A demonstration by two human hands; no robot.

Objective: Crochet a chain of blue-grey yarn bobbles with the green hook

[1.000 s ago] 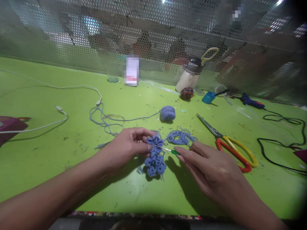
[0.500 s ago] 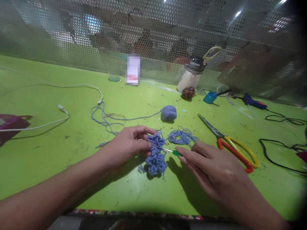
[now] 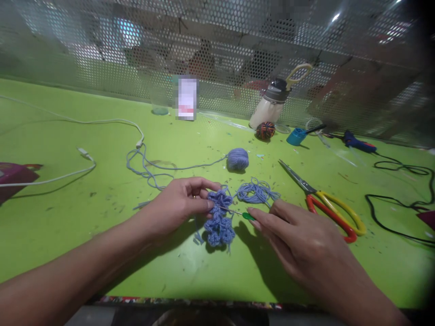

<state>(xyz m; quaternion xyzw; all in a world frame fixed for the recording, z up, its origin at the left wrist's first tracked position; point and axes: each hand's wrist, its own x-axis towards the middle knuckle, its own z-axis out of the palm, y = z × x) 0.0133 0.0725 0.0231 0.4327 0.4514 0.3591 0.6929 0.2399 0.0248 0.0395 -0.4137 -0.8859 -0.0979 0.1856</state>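
My left hand (image 3: 178,203) pinches the upper part of a blue crocheted piece (image 3: 219,222) that hangs down to the green table (image 3: 102,190). My right hand (image 3: 299,240) grips a crochet hook (image 3: 238,212) with a green handle, its metal tip poked into the piece. A loose bundle of blue yarn (image 3: 256,192) lies just behind my right hand. A small blue yarn ball (image 3: 237,159) rests farther back, its strand trailing left to a tangle (image 3: 146,165).
Red-and-yellow scissors (image 3: 326,206) lie right of my hands. A white cable (image 3: 84,156) and a dark red object (image 3: 13,174) sit at left. At the back stand a bottle (image 3: 272,104), a multicoloured yarn ball (image 3: 265,130), a blue cap (image 3: 295,136), black cords (image 3: 397,199) and a perforated metal screen (image 3: 217,54).
Nothing has visibly moved apart from a slight shift of the camera; both hands keep their hold on the piece and the hook.
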